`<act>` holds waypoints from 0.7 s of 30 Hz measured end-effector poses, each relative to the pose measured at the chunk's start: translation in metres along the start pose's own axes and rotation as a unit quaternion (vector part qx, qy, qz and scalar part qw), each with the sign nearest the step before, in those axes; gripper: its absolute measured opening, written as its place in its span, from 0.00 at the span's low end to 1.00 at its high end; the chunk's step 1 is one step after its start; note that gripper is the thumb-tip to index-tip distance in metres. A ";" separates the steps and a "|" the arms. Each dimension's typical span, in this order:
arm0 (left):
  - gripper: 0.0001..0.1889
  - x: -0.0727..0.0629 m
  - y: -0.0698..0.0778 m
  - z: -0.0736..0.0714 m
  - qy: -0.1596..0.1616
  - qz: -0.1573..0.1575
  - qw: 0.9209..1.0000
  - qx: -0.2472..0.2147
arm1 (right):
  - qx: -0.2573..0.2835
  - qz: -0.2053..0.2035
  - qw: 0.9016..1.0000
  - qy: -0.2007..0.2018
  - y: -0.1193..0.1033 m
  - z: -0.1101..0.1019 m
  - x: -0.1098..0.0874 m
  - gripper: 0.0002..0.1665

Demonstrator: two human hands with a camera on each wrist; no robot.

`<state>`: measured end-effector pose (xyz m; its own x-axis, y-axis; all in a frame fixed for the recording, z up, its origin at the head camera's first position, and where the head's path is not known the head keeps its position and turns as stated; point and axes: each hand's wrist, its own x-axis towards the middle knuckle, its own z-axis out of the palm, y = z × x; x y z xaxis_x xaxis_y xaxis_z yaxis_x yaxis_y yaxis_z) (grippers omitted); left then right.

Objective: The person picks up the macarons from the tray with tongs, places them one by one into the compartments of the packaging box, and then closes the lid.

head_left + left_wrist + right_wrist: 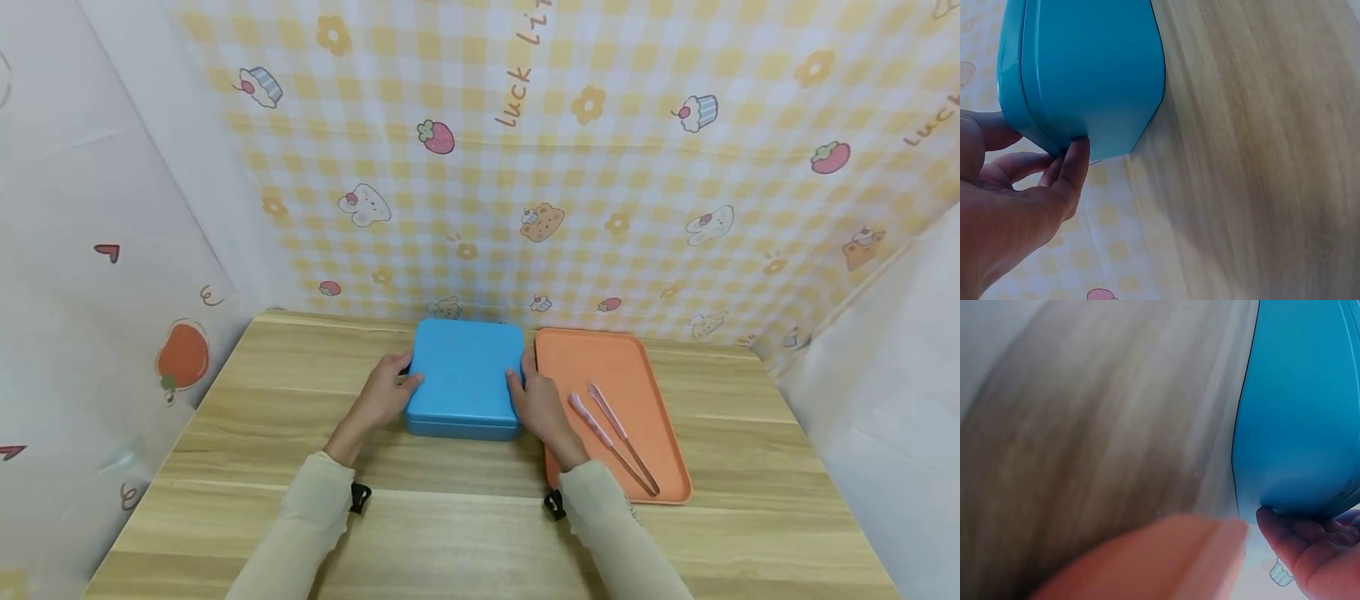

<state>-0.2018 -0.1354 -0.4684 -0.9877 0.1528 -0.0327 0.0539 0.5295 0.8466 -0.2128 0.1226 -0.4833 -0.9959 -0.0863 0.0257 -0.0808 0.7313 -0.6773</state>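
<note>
A blue rectangular box (467,371) with rounded corners and a closed lid is at the middle of the table, near the back wall. My left hand (392,385) grips its left side, thumb on the lid's edge and fingers against the side wall. On the opposite side, my right hand (536,396) holds it the same way. In the left wrist view, fingertips (1077,153) press the wall just below the lid seam. The right wrist view shows fingers (1282,534) at the box's far end. What the box contains is hidden.
Right of the box lies an orange tray (663,417), partly under my right forearm. Tongs (617,442) with pale pink tips rest on it, arms spread. A yellow checked cloth (480,175) covers the wall behind the wooden table (300,400).
</note>
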 end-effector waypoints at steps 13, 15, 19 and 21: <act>0.29 0.001 -0.003 0.007 -0.004 0.001 1.000 0.011 | -0.042 0.005 0.999 -0.004 0.002 0.002 -0.002 0.38; 0.29 0.001 -0.002 0.008 -0.001 -0.002 1.000 0.008 | -0.039 0.003 0.999 -0.001 0.001 0.002 -0.003 0.38; 0.29 0.000 -0.002 0.008 -0.004 -0.003 1.000 0.011 | -0.044 0.004 0.999 -0.005 -0.001 0.000 -0.004 0.39; 0.29 0.000 -0.002 0.007 -0.008 -0.006 1.000 0.009 | -0.046 0.006 0.999 -0.013 -0.001 -0.001 -0.004 0.39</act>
<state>-0.2006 -0.1307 -0.4733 -0.9860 0.1587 -0.0518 0.0439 0.5459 0.8367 -0.2090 0.1223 -0.4819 -0.9956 -0.0937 -0.0009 -0.0739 0.7907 -0.6077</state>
